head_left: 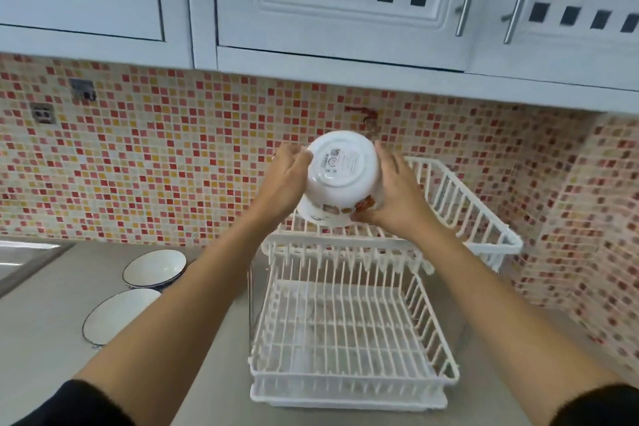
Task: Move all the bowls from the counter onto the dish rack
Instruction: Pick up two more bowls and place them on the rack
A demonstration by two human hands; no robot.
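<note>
While both hands grip it, left hand [288, 171] & right hand [397, 195] clamped on opposite sides, upturned white patterned ceramic bowl [340, 180] hangs over top tier of white wire 2-tier dish rack [349, 318]. Both tiers bare. Two blue-rimmed white bowls [154, 268] sit on grey counter [41, 322], left of rack.

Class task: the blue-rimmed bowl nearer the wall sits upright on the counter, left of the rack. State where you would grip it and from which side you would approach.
Grip the blue-rimmed bowl at its rim, coming from above and the right. It stands upright with its mouth open, so the rim is exposed, and the second bowl crowds its near side.
</note>
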